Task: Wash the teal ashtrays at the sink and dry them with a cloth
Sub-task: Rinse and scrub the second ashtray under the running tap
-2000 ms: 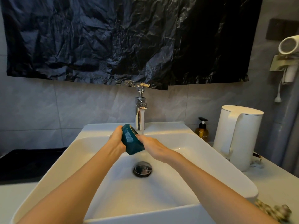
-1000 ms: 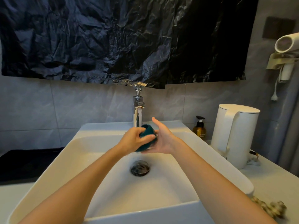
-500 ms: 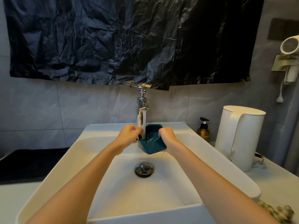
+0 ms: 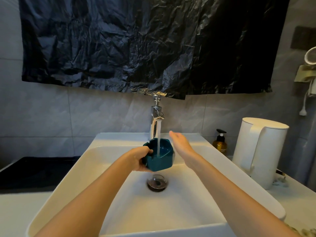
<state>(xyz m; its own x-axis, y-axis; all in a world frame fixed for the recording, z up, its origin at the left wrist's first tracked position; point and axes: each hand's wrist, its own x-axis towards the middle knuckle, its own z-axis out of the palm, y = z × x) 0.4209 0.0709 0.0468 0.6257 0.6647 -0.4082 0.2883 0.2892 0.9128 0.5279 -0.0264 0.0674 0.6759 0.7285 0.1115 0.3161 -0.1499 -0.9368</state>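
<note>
we are gripping the teal ashtray (image 4: 159,159) with our left hand (image 4: 138,160) alone, its fingers curling round the left side and rim. we are holding it above the basin of the sink (image 4: 119,194), at 12 o'clock from the drain (image 4: 157,183) and directly below the tap (image 4: 156,120). its hollow is facing up and tipping a little toward us, and the water stream (image 4: 159,134) is falling straight into it.

half a second ago both hands were clasping the ashtray and the stream was running at its left edge. now it is sitting centred under the water, and our right hand (image 4: 181,144) is no longer on it. that hand is hanging open at 2 o'clock from the ashtray, fingers straight and pointing toward the wall, holding nothing. its wrist is lying just beside the right rim; we cannot tell whether they are touching.

the white kettle (image 4: 259,151) is standing at 3 o'clock from the basin and the amber pump bottle (image 4: 220,142) at 2 o'clock, both where they were. the black plastic sheet (image 4: 136,48) is hanging at 12 o'clock.
</note>
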